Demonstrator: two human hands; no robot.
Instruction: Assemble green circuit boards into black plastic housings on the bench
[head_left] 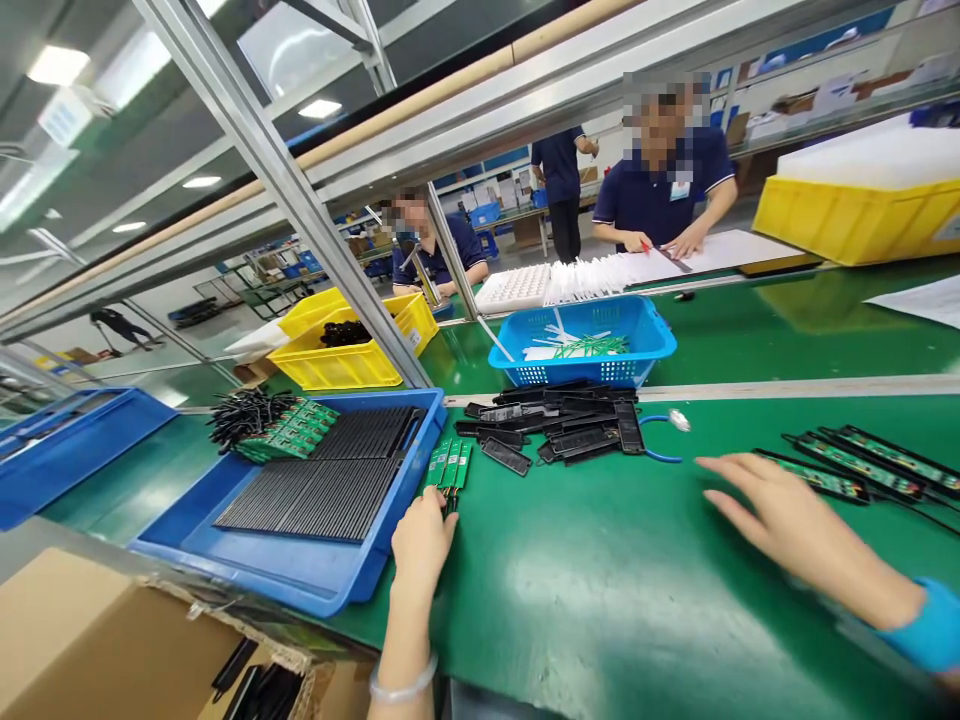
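Note:
My left hand point(420, 535) is closed around the dark wires at the lower ends of several small green circuit boards point(450, 462), beside the right wall of a blue tray point(360, 590). In that tray lie neat rows of slim black casings point(307, 498) and a stack of green boards point(289, 432) with bundled black cables. Over the right side of the bench, my right hand point(776, 505) has its fingers spread, holding nothing. Close to it lie several black casings with green boards inside point(862, 465). Between my hands and farther back is a heap of black plastic covers point(570, 425).
Behind the heap stands a blue basket point(585, 365) of white and green strips. Blue-handled pliers point(664, 455) lie beside the covers. Yellow bins point(345, 365) stand beyond a metal post point(300, 200). An open cardboard box point(90, 630) sits lower left. Co-workers point(664, 190) work across the bench.

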